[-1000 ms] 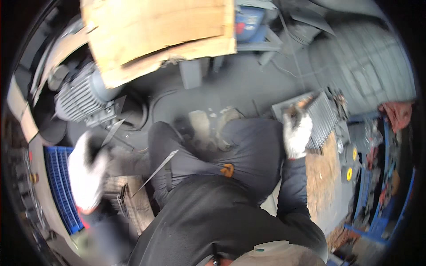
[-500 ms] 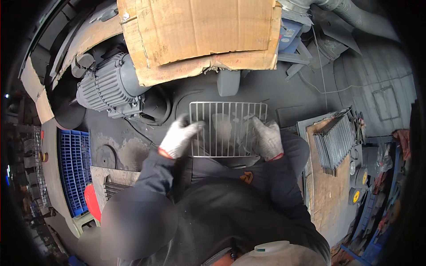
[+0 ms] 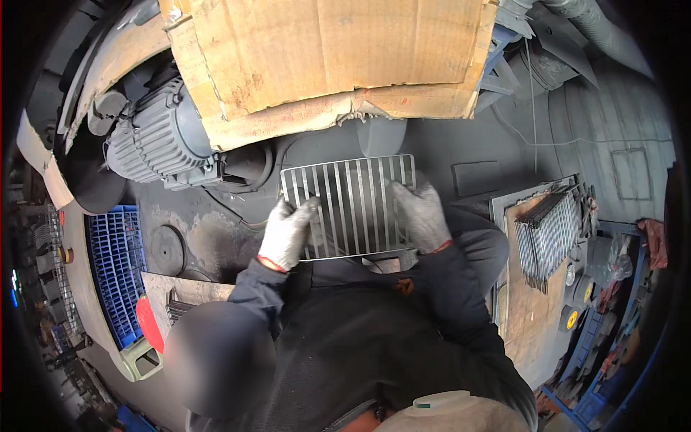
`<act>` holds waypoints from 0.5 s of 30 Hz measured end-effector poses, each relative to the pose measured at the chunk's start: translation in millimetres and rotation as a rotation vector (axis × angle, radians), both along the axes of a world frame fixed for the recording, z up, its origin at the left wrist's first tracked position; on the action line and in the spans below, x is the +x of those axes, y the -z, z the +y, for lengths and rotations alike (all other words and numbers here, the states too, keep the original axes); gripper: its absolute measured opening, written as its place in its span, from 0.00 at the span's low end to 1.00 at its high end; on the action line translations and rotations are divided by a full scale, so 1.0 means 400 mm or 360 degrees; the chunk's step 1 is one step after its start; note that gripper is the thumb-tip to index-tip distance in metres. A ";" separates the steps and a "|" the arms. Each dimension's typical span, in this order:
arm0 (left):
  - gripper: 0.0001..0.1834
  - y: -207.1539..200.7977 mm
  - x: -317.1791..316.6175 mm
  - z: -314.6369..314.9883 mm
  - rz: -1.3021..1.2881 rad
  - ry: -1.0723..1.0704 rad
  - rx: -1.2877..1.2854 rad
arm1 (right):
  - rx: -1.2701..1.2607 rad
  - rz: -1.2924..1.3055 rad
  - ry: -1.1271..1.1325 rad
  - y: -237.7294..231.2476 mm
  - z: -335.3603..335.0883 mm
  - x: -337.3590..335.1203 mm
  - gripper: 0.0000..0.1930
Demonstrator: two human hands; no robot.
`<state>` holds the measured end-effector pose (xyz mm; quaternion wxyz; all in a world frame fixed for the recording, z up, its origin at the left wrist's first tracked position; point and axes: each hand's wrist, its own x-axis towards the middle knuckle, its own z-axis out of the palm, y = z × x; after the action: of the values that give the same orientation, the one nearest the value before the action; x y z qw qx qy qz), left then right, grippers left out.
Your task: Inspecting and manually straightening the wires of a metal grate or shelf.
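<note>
A rectangular metal wire rack with parallel bars is held up in front of me, tilted slightly with its right side higher. My left hand, in a white knit glove with a red cuff, grips its left side, thumb over the bars. On the opposite side my right hand, gloved alike, closes around the right edge. The fingers behind the rack are partly hidden. Just beyond its upper edge is a grey rounded wheel-like part, half covered by a large cardboard sheet.
A stack of similar racks rests on a cardboard-topped board at right. An electric motor stands at upper left. Further left are a blue plastic grid and more racks on a board. A blurred round shape covers the lower left.
The rack has tilted, its right side rising and its left edge shifting leftward. Both hands have moved slightly with it, keeping their grip. The whole view has shifted a little.
</note>
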<state>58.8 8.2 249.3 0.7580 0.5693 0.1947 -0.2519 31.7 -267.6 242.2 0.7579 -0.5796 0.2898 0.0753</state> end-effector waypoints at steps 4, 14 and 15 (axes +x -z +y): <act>0.14 -0.001 0.005 -0.045 -0.0080 0.0146 -0.0093 | -0.0078 -0.0099 0.0155 -0.029 -0.046 -0.035 0.09; 0.14 -0.009 0.005 -0.023 0.0051 0.0141 0.0013 | -0.0062 -0.0161 -0.0033 0.008 -0.050 -0.012 0.12; 0.14 -0.015 0.003 0.019 0.0028 0.0097 0.0049 | -0.0114 -0.0082 -0.0104 0.035 -0.009 0.000 0.12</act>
<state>60.0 15.7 255.3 0.7393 0.5845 0.1877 -0.2767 31.8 -271.4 228.2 0.7409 -0.6174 0.2534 0.0746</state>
